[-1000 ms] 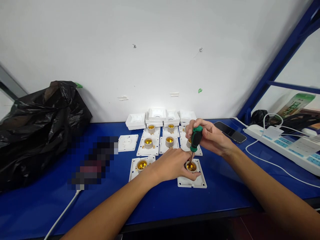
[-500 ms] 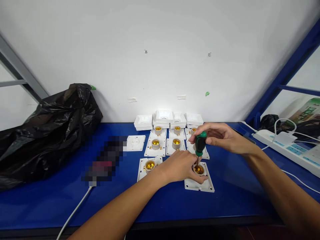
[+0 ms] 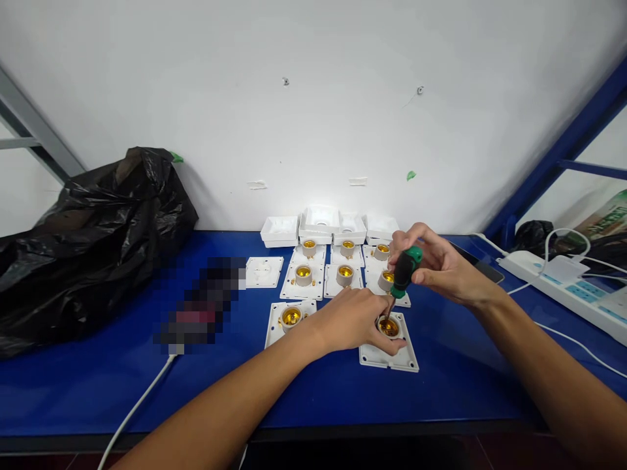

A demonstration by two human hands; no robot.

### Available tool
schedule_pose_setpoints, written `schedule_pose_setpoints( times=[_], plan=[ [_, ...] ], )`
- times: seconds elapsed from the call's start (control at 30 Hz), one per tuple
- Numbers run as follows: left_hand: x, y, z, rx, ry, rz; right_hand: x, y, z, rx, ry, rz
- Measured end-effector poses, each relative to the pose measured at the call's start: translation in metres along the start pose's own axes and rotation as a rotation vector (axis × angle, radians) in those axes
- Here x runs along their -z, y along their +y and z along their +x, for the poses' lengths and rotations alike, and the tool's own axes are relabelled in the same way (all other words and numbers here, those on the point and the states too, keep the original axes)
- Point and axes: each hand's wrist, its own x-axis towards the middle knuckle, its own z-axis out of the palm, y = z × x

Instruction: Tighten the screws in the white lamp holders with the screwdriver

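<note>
My right hand (image 3: 438, 264) has its thumb and fingers around the handle of a green and black screwdriver (image 3: 405, 273). The shaft leans, with its tip down inside a brass-lined lamp socket (image 3: 390, 327) on a square white base plate (image 3: 386, 358). My left hand (image 3: 360, 318) grips that lamp socket, thumb in front; its other fingers are partly hidden behind. To the left, partly behind my left forearm, lies another base plate with a lamp socket (image 3: 291, 318).
Several similar plates with lamp sockets (image 3: 304, 275) stand in rows behind my hands. White square covers (image 3: 279, 230) sit along the wall. A bare white plate (image 3: 263, 271), a pixelated dark object (image 3: 200, 303) and a black plastic bag (image 3: 108, 248) are leftward; a power strip (image 3: 578, 284) is right.
The screwdriver handle has tilted to the right, and my right hand has moved slightly right with it. My left hand stays at the lamp socket. The camera view has shifted a little.
</note>
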Motion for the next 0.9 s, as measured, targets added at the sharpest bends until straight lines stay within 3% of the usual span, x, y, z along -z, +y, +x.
schedule_pose_setpoints(
  times=[0.2,0.3,0.43,0.67,0.9],
  plan=[
    [0.000,0.000,0.000,-0.005,0.009,-0.006,-0.005,-0.005,-0.001,0.027,-0.150,-0.067],
    [0.000,0.000,0.001,-0.007,0.011,-0.001,-0.008,-0.002,0.000,0.051,-0.047,-0.015],
    [0.001,0.001,0.000,0.002,0.005,0.008,-0.014,-0.002,0.002,0.094,0.113,-0.105],
    [0.001,0.001,0.000,-0.007,0.008,-0.025,-0.011,0.000,-0.001,0.006,-0.055,-0.024],
    [0.000,0.000,0.000,0.013,-0.001,-0.011,-0.015,0.002,0.002,0.107,0.062,-0.044]
  ],
)
